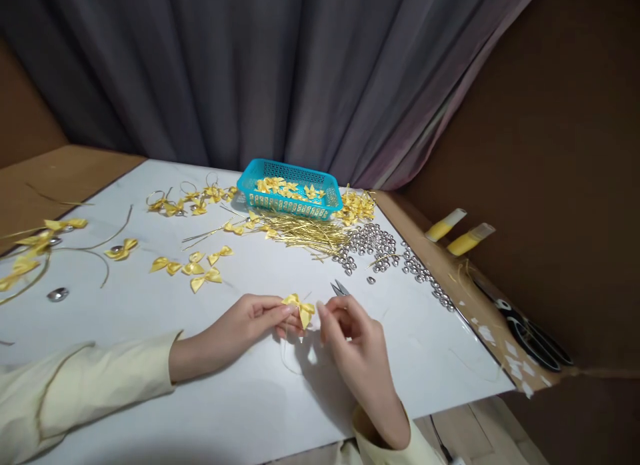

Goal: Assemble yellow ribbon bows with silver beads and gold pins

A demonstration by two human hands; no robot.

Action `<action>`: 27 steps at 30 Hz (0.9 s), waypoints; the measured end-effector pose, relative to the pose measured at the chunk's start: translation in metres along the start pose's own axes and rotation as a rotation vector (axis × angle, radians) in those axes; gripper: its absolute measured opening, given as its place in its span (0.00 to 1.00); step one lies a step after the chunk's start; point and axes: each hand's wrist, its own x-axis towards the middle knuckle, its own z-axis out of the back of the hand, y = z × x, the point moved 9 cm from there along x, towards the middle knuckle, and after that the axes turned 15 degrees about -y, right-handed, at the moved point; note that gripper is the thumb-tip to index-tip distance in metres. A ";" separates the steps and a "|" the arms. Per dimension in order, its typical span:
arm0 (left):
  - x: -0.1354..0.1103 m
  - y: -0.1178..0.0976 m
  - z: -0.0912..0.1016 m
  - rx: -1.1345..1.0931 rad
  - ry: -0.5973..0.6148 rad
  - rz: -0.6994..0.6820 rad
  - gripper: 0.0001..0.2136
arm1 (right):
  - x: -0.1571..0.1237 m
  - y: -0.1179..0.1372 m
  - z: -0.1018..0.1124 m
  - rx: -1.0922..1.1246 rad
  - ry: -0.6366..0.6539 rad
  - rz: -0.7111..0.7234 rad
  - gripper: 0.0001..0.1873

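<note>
A yellow satin ribbon bow (304,311) is pinched between the thumb and fingers of my left hand (255,321). A thin wire (284,358) curves down below the bow. Just right of the bow is my right hand (357,341), its thumb and index finger drawn together; what they grip, if anything, is too small to see. Pointed metal blades (340,289), like those of small scissors, stick out beyond its knuckles. Their handles are hidden, so I cannot tell whether the hand holds them. Several loose yellow bows (193,268) lie beyond my left hand.
A turquoise basket (245,181) with bows stands at the back, before gold wire pieces (310,233) and silver beads (373,241). More bows (353,208) are heaped beside it. At right lie black-handled scissors (530,331) and two yellow tubes (467,239). Wired bows (30,248) lie far left.
</note>
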 end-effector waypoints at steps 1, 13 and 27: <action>0.000 0.000 -0.001 0.003 0.006 0.002 0.15 | 0.003 -0.005 0.004 -0.005 -0.029 -0.042 0.13; -0.004 -0.006 -0.013 0.136 0.231 -0.057 0.13 | -0.010 -0.017 -0.025 0.116 0.331 -0.233 0.17; -0.006 0.012 -0.015 -0.051 0.393 0.137 0.09 | -0.024 -0.011 -0.034 0.128 0.465 -0.262 0.17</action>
